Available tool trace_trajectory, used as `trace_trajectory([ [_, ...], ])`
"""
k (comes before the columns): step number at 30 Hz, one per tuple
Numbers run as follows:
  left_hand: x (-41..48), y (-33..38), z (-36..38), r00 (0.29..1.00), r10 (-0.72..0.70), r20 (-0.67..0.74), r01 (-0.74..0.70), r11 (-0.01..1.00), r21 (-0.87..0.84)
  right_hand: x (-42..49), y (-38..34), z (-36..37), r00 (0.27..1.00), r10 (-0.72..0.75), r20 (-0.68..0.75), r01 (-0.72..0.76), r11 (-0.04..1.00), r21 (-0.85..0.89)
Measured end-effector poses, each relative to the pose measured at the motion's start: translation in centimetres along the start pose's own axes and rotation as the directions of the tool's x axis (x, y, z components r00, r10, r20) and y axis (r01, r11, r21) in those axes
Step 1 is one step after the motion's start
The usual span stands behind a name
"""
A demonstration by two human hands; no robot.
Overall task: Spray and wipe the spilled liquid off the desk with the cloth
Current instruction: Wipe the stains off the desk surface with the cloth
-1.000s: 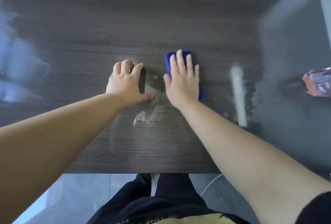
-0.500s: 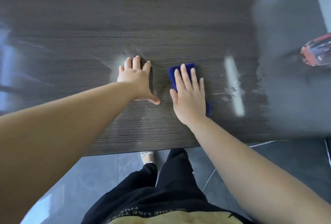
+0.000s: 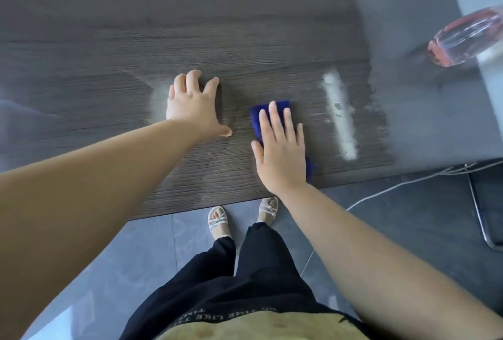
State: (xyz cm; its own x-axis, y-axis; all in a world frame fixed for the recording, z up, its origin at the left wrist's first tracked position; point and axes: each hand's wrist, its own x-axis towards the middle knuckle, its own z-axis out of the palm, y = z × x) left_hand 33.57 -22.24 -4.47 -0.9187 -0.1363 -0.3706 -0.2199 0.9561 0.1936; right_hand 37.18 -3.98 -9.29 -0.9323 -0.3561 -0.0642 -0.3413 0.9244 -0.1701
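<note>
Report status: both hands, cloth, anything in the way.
Right hand flat on blue cloth, pressing it to desk. Left hand braced on desk, empty. White streak unwiped to the right. Spray bottle far right, clear of path.

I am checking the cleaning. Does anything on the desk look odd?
Yes. A whitish streak lies on the desk, right of the cloth, unwiped. The spray bottle looks tilted.

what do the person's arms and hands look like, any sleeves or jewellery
Both arms are bare right up to the frame edge, with no sleeves showing. The left hand and right hand wear no gloves, rings, watch or bracelets that can be seen.
</note>
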Motion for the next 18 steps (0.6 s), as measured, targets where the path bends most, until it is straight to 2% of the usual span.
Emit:
trace_trajectory([
  [1,-0.3,0.2,0.2,0.999,0.026,-0.024,-0.025,0.999,0.023,-1.2,1.3,-0.1,0.976,-0.213,0.05,0.215,0.976,-0.023],
  [2,-0.7,0.5,0.4,0.998,0.049,-0.042,-0.047,0.998,0.035,-1.6,3.4,-0.6,0.92,-0.376,0.107,0.38,0.925,-0.018],
  [3,-1.2,0.6,0.6,0.996,0.066,-0.053,-0.064,0.997,0.04,-1.6,5.8,-1.0,0.874,-0.469,0.128,0.476,0.879,-0.021],
  [4,-1.5,0.8,0.9,0.996,0.077,-0.05,-0.075,0.996,0.041,-1.2,8.2,-1.4,0.869,-0.476,0.133,0.485,0.874,-0.04],
  [5,-1.9,1.0,1.2,0.995,0.088,-0.035,-0.086,0.995,0.05,-0.8,10.4,-1.9,0.902,-0.416,0.117,0.425,0.903,-0.063],
  [6,-2.3,1.2,1.6,0.995,0.098,-0.011,-0.097,0.993,0.065,-0.4,12.1,-2.3,0.95,-0.295,0.106,0.303,0.951,-0.066],
  [7,-2.6,1.3,1.9,0.994,0.105,0.015,-0.106,0.991,0.081,-0.2,13.2,-2.6,0.988,-0.13,0.085,0.134,0.99,-0.05],
  [8,-2.9,1.4,2.2,0.994,0.103,0.041,-0.106,0.99,0.094,0.0,13.2,-2.8,0.997,0.06,0.046,-0.058,0.998,-0.031],
  [9,-3.0,1.5,2.5,0.993,0.098,0.061,-0.104,0.989,0.102,0.2,12.4,-2.6,0.967,0.255,-0.017,-0.255,0.967,-0.001],
  [10,-3.2,1.6,2.7,0.993,0.092,0.074,-0.1,0.989,0.11,0.4,10.7,-2.2,0.897,0.438,-0.059,-0.436,0.899,0.046],
  [11,-3.2,1.6,2.7,0.993,0.089,0.077,-0.098,0.989,0.114,0.6,8.5,-1.9,0.819,0.569,-0.074,-0.563,0.822,0.088],
  [12,-3.1,1.8,2.7,0.993,0.09,0.075,-0.098,0.989,0.114,0.6,6.2,-1.5,0.783,0.617,-0.076,-0.609,0.786,0.107],
  [13,-3.1,1.9,2.6,0.993,0.091,0.07,-0.099,0.988,0.115,0.2,4.0,-1.0,0.814,0.573,-0.092,-0.566,0.819,0.098],
  [14,-3.1,1.9,2.5,0.993,0.09,0.07,-0.098,0.988,0.117,-0.5,2.2,-0.3,0.894,0.438,-0.094,-0.432,0.899,0.077],
  [15,-3.1,1.8,2.3,0.993,0.089,0.076,-0.097,0.988,0.12,-1.7,1.0,0.1,0.97,0.232,-0.067,-0.23,0.972,0.047],
  [16,-3.1,1.8,2.2,0.992,0.088,0.087,-0.098,0.987,0.124,-2.9,1.1,0.1,1.0,0.009,-0.02,-0.009,1.0,0.008],
  [17,-3.1,1.6,2.0,0.991,0.091,0.099,-0.103,0.986,0.128,-3.4,2.4,-0.3,0.984,-0.175,0.036,0.175,0.985,-0.003],
  [18,-3.2,1.5,1.8,0.989,0.094,0.11,-0.109,0.985,0.132,-3.5,4.6,-0.7,0.953,-0.297,0.066,0.298,0.954,-0.012],
])
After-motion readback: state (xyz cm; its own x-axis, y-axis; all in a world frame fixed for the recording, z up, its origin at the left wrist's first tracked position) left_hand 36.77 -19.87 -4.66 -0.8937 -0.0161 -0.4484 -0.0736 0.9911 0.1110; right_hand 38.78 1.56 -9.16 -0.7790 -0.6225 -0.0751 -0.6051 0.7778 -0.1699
